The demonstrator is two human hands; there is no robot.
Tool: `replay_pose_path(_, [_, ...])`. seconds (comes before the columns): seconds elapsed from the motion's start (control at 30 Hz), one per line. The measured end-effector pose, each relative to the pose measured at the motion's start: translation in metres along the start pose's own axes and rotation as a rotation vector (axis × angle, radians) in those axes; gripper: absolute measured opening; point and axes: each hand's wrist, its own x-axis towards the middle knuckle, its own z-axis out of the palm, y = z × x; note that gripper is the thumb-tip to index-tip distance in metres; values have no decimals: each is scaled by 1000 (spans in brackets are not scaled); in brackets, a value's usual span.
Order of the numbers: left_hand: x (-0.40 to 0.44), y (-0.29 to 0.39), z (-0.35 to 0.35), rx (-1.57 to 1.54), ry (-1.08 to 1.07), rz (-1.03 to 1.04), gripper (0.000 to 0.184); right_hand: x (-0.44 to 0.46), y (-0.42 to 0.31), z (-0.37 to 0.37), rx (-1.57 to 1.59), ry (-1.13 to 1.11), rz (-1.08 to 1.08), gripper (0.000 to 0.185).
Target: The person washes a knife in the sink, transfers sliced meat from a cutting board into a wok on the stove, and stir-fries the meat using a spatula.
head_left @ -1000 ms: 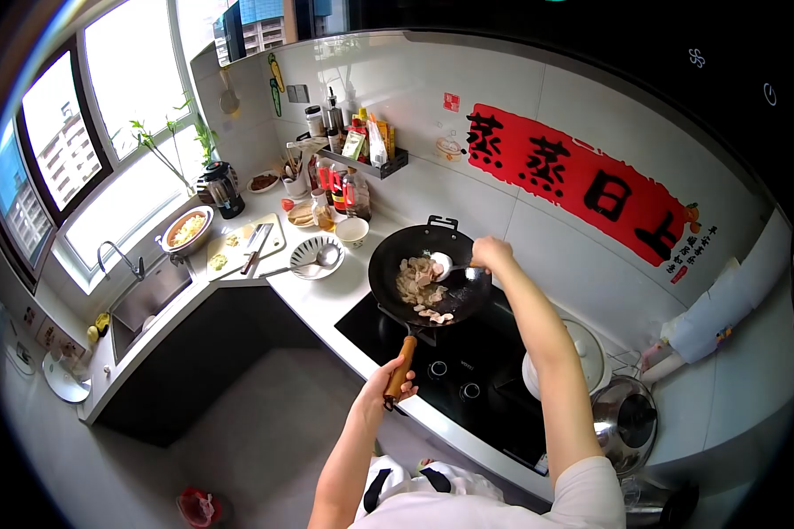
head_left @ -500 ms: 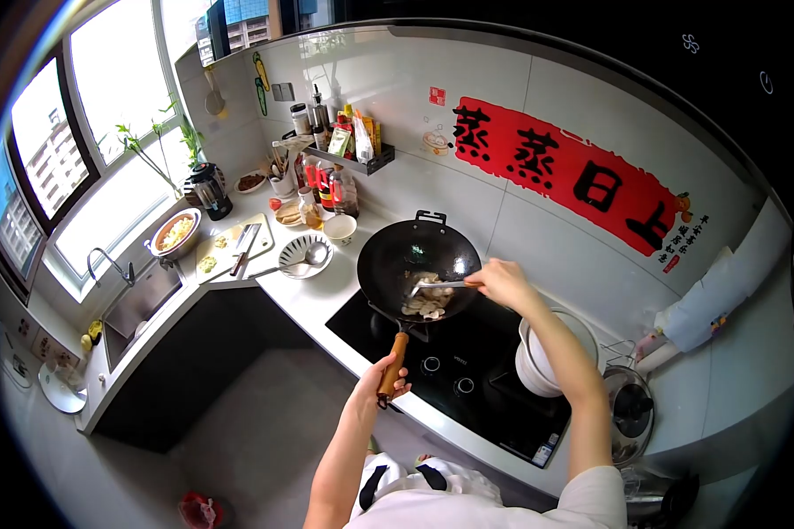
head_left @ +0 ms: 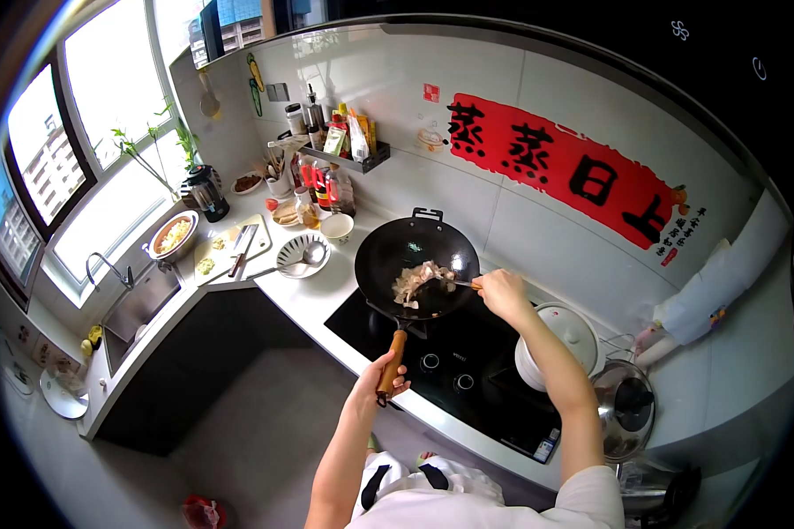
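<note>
A black wok [head_left: 382, 251] sits on the black glass cooktop [head_left: 494, 414], its wooden handle pointing toward me. My left hand [head_left: 383, 377] is wrapped round that handle [head_left: 393, 360]. In my right hand [head_left: 505, 296] is a spatula [head_left: 464, 283], gripped by its wooden handle and reaching into the wok from the right. Its blade is partly hidden among pale sliced meat [head_left: 419, 282], which lies heaped near the middle of the wok.
Right of the wok stands a white lidded pot [head_left: 566, 339], with a metal lidded pan [head_left: 625, 407] beyond it. Left on the counter are a white dish [head_left: 302, 269] with a ladle, a cup [head_left: 336, 231], a cutting board [head_left: 254, 240] with a knife, and a bowl of food [head_left: 173, 234].
The meat has shifted and is gathered higher and further left in the wok. My right hand and the spatula have moved slightly right and down. My left hand stays on the handle.
</note>
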Motion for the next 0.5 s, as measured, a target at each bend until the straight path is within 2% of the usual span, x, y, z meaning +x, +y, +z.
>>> replay_pose_path(0.17, [-2,-1,4,2,29,10,34,12,-13,41,141,160,125,16])
replay_pose_path(0.2, [-1,0,4,-2,27,7,34,16,-13,48,144,95,144,16])
replay_pose_path(0.27, [-1,0,3,12,35,9,34,11,-11,63,169,106,78,18])
replay_pose_path(0.37, [-1,0,2,17,17,10,33,-6,-8,64,181,85,23,21])
replay_pose_path(0.5, [-1,1,2,10,-6,14,31,-39,1,26,76,151,43,25])
